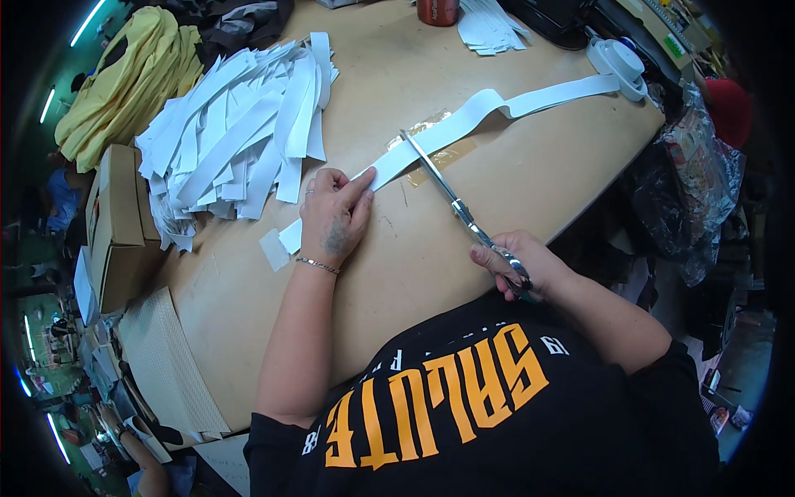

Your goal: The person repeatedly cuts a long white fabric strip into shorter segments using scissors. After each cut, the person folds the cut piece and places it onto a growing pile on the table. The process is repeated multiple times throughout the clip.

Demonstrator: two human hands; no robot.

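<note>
While the left hand (335, 217) lies flat, fingers spread and pressing the near end of a long white elastic band (464, 123) onto the pale wooden desk (530, 178), the right hand (517, 263) is closed around the handles of long silver metal scissors (443, 186). Their blades point away from the right hand and meet the band just beyond the left fingertips, over a patch of clear tape; whether the blades are parted or closed is hard to tell from here. Far past the scissors, the band runs on to a white round spool (619, 62). Beyond the left hand sits a big heap of cut white strips (236, 137), so much cutting looks done, with plenty of uncut band remaining.
</note>
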